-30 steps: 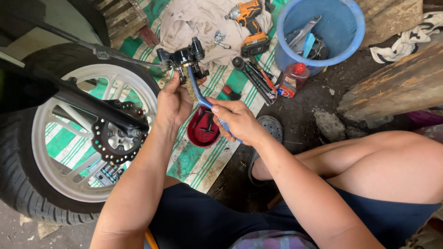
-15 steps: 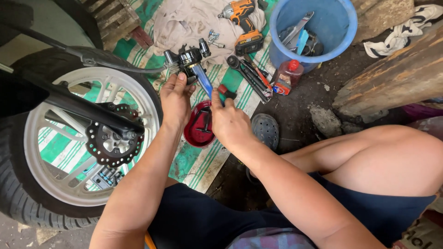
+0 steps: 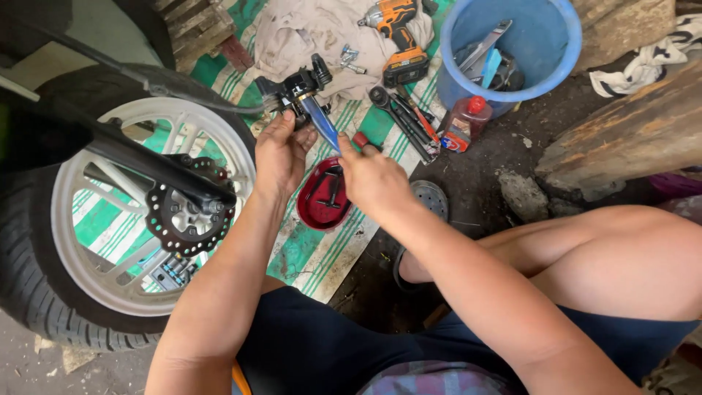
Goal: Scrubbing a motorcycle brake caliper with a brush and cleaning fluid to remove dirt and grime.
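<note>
While both hands meet at upper centre | left hand [image 3: 280, 152]: fingers curled around black brake caliper [image 3: 296, 91], upper centre | right hand [image 3: 373, 179]: fingers pinched closed on blue-handled tool [image 3: 322, 124], tip at caliper | red tray [image 3: 325, 194] just below hands | wheel [image 3: 110, 219] at left.

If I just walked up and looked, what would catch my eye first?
Probably the two hands at centre: the left hand grips a black brake caliper while the right hand works a blue-handled tool against it. On the left looms a white motorcycle wheel.
</note>
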